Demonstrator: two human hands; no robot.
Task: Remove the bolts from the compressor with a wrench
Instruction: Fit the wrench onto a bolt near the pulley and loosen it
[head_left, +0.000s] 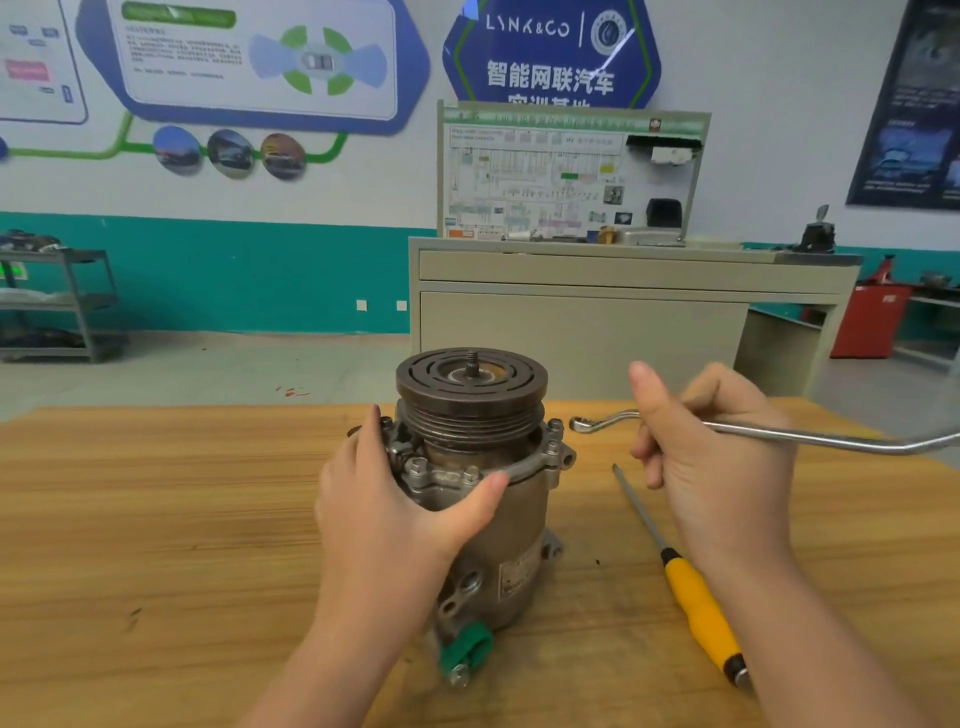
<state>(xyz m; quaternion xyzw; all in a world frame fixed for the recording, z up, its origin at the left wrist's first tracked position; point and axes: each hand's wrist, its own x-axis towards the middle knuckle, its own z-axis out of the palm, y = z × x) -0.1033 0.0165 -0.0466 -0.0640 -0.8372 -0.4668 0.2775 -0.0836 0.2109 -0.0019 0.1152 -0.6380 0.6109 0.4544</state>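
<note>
A grey metal compressor (511, 525) stands upright on the wooden table (156, 519), its dark grooved pulley (471, 382) on top. Several bolts (417, 464) sit around its flange below the pulley. My left hand (395, 499) grips the compressor's left side, thumb across the front of the flange. My right hand (711, 457) holds a long silver ring wrench (810, 439) in the air to the right of the compressor. The wrench's ring end (581, 425) hovers just right of a flange bolt (555, 427), apart from it.
A screwdriver with a yellow handle (698, 605) lies on the table to the right of the compressor, under my right forearm. A green cap (467, 649) sits on the compressor's lower port. Beyond the table's far edge stands a beige cabinet (597, 312).
</note>
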